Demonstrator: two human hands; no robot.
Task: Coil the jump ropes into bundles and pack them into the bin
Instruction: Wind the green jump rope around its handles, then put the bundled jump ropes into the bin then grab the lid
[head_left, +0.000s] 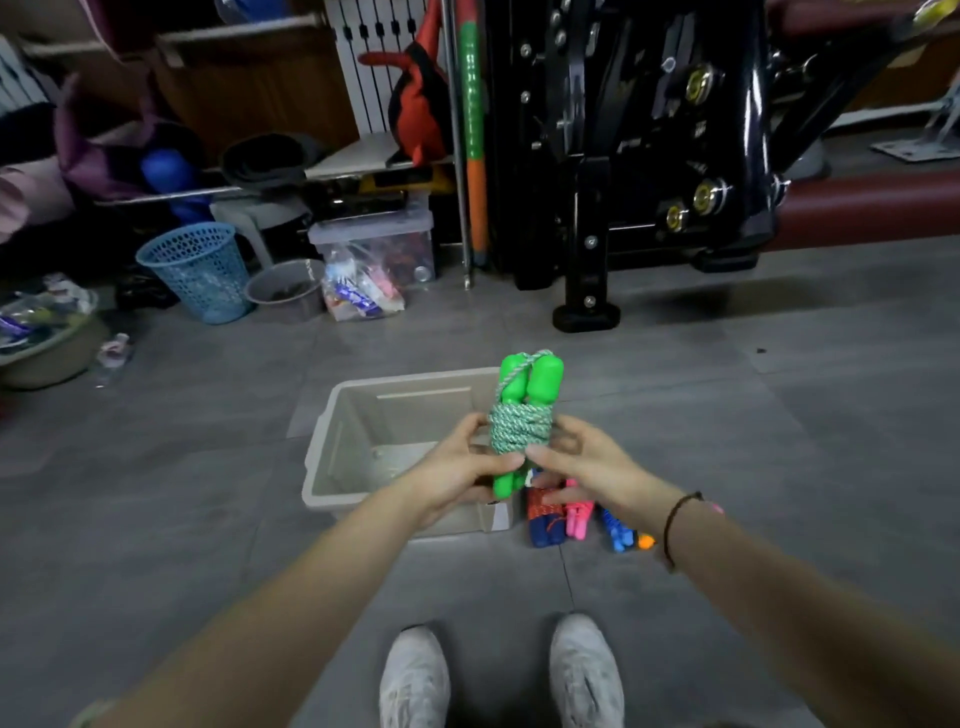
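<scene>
Green jump rope (521, 428), its speckled cord wound round two upright handles, is held over the right end of the beige bin (332, 447). The left hand (457, 470) grips the coil's left side, above the bin's pale inner floor. The right hand (582, 460) pinches the coil's right side, above a red-blue rope bundle (543, 522), a pink rope (577, 514) and a blue rope (618, 532) lying on the floor just beside the bin.

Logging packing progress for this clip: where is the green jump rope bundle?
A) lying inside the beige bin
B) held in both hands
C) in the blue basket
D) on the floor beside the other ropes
B: the left hand and right hand both grip the green jump rope bundle, in front of the beige bin.
</scene>
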